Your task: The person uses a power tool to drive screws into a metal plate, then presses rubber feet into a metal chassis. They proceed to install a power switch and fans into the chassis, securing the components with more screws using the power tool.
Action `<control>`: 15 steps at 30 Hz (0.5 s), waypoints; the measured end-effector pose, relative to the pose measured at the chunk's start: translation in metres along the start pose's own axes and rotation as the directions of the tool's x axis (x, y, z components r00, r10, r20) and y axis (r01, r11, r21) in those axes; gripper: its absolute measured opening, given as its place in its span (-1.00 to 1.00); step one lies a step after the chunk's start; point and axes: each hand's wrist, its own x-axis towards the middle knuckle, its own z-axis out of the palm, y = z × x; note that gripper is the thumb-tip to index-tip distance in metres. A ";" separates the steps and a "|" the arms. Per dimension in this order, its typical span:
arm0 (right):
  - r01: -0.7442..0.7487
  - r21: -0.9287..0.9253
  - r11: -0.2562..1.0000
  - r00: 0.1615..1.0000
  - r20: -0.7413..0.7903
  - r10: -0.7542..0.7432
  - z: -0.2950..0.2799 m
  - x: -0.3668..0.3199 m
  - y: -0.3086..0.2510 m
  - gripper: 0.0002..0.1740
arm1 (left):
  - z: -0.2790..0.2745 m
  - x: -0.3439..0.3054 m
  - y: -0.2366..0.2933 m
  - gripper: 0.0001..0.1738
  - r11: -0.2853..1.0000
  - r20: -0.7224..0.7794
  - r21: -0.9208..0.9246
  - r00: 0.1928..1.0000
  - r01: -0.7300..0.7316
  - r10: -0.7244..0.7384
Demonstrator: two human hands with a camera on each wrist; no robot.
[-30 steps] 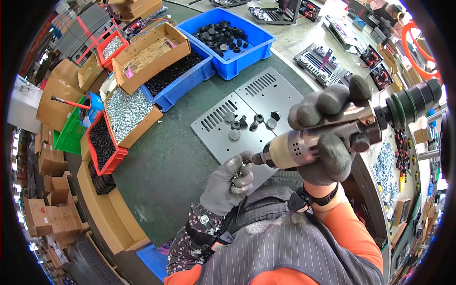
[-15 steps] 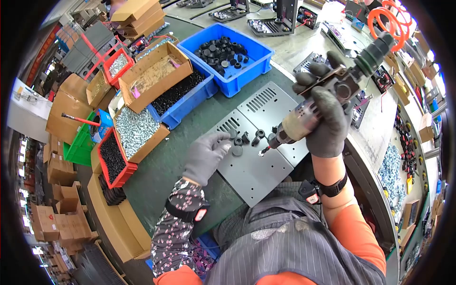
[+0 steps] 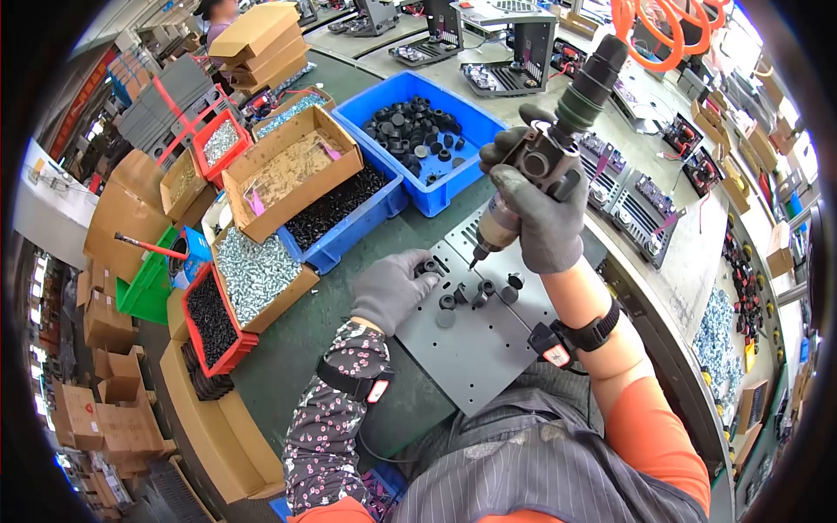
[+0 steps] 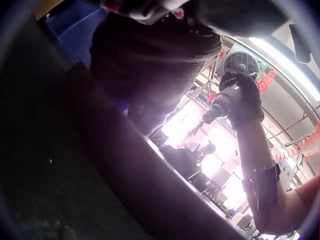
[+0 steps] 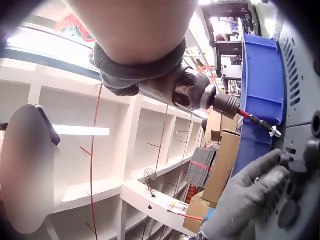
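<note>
In the head view my gloved left hand [image 3: 397,288] is at the slotted end of the grey metal panel [image 3: 471,370], thumb and forefinger pinching a small black rubber foot [image 3: 429,268]. My gloved right hand [image 3: 545,213] grips a power screwdriver [image 3: 499,222] tilted bit-down above the panels. A silver screw [image 5: 274,131] sits at the bit's tip in the right wrist view, near the left fingers [image 5: 257,172]. Several loose rubber feet [image 3: 479,295] lie on the panels beside the left hand. The left wrist view is dark, with the right hand [image 4: 245,97] and screwdriver raised.
A blue bin [image 3: 475,174] of black rubber feet stands behind the panels. To the left are a cardboard box of silver screws [image 3: 253,266], a red bin of black parts [image 3: 209,318] and another cardboard box [image 3: 292,174]. Slotted panels with circuit boards [image 3: 641,213] lie at right.
My left hand has left the bit's tip and moved forward to a rubber foot on the panel. The screwdriver has swung from lying across the body to pointing down over the panels.
</note>
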 end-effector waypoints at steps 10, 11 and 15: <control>-0.060 0.008 0.998 0.997 0.047 0.059 0.018 0.015 0.045 -0.35 | 0.029 0.021 -0.006 -0.67 0.982 -0.188 0.045 0.964 -0.183 0.188; -0.063 0.000 0.998 0.993 0.102 0.063 0.018 0.014 0.053 -0.36 | 0.031 0.022 -0.010 -0.67 0.983 -0.188 0.045 0.964 -0.180 0.185; -0.119 -0.021 0.993 0.977 0.175 0.121 0.027 0.011 0.061 -0.39 | 0.032 0.022 -0.011 -0.67 0.972 -0.242 0.126 0.944 -0.199 0.225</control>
